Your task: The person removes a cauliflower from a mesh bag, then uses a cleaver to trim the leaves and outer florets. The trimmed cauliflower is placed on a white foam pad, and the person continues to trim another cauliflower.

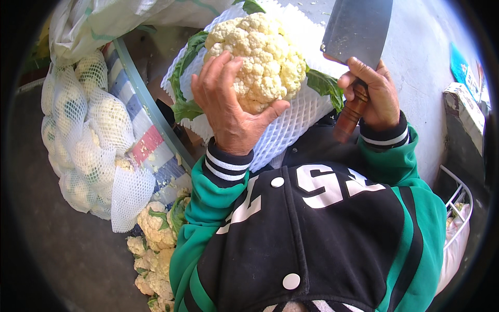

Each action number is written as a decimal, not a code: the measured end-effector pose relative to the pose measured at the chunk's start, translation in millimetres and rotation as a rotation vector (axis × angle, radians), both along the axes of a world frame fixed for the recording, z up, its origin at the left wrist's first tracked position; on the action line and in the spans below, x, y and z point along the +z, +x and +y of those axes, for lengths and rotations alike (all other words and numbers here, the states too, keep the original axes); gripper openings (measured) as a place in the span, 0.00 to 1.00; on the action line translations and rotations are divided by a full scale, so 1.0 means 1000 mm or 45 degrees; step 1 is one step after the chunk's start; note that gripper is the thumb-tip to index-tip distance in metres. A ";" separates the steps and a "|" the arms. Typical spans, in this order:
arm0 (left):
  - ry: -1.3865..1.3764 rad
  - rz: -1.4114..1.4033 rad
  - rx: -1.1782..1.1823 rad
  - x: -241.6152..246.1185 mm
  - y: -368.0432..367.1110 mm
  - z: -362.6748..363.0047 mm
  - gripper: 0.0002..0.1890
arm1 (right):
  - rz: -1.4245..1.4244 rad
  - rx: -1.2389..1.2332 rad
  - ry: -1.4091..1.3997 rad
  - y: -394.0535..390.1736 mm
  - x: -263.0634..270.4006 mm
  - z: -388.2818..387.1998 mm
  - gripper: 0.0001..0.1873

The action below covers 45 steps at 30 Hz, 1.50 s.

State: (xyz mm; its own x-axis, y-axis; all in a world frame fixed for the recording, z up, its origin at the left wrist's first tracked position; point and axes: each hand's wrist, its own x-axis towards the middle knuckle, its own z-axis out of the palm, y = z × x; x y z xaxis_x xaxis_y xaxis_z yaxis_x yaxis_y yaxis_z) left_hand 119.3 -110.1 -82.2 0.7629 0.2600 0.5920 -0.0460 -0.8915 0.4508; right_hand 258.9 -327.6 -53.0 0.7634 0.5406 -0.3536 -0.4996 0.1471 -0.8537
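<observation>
My left hand (pixel 234 105) is spread over the lower left side of a large pale cauliflower head (pixel 259 58), thumb along its lower edge. White foam netting (pixel 284 124) lies under and around the cauliflower, and green leaves (pixel 325 87) stick out at its sides. To the right, my right hand (pixel 372 89) grips a cleaver near the top of its turned wooden handle (pixel 353 111). The cleaver's broad, dull metal blade (pixel 356 31) points up and away, apart from the cauliflower, with small pale bits on its lower corner. The blade's far end is out of view.
Foam-netted cauliflowers (pixel 85 132) fill the left, beside a table edge (pixel 148 97) with a striped, crumb-strewn sheet (pixel 146 144). Bare cauliflowers (pixel 156 249) are heaped at lower left. A white woven sack (pixel 109 23) lies upper left. A white wire basket (pixel 464 206) holds a bag at right.
</observation>
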 end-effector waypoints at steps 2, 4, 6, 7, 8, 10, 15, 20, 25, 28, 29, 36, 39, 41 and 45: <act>0.063 0.026 0.013 0.000 0.001 0.001 0.44 | -0.011 0.089 0.004 -0.001 0.003 0.000 0.07; 0.055 0.057 0.027 0.000 0.001 0.001 0.45 | 0.039 0.047 -0.017 -0.004 0.003 0.004 0.06; -0.015 0.060 0.048 0.000 0.002 0.003 0.44 | 0.073 -0.031 -0.047 -0.009 0.003 0.008 0.06; -0.059 0.060 0.059 0.000 0.003 0.004 0.44 | 0.096 -0.018 -0.062 -0.011 0.004 0.011 0.07; -0.044 0.057 0.068 0.000 0.003 0.005 0.43 | 0.112 -0.002 -0.067 -0.012 0.004 0.014 0.08; -0.027 0.070 0.069 0.003 0.004 0.006 0.43 | 0.140 0.052 -0.009 -0.011 0.009 0.018 0.10; -0.039 0.072 0.054 0.007 0.004 0.006 0.42 | 0.143 0.112 0.102 -0.013 0.017 0.029 0.11; -0.035 0.088 0.064 0.006 0.003 0.004 0.42 | 0.153 0.131 0.020 -0.014 0.015 0.030 0.11; -0.051 0.094 0.055 0.006 0.002 0.004 0.42 | 0.136 0.185 0.005 -0.015 0.016 0.031 0.12; -0.044 0.083 0.055 0.005 0.002 0.004 0.41 | 0.139 0.188 0.012 -0.015 0.019 0.031 0.11; -0.054 0.083 0.052 0.005 0.002 0.004 0.41 | 0.140 0.197 0.020 -0.015 0.019 0.031 0.11; -0.080 0.079 0.036 0.004 0.001 0.006 0.41 | 0.117 0.215 0.052 -0.014 0.016 0.033 0.11; -0.080 0.075 0.036 0.003 0.000 0.006 0.42 | 0.088 0.245 0.025 -0.013 0.017 0.032 0.11; -0.077 0.073 0.031 0.002 0.000 0.005 0.41 | 0.063 0.254 0.019 -0.013 0.018 0.032 0.12; -0.081 0.077 0.027 0.001 -0.001 0.005 0.41 | 0.097 0.294 0.009 -0.011 0.017 0.032 0.11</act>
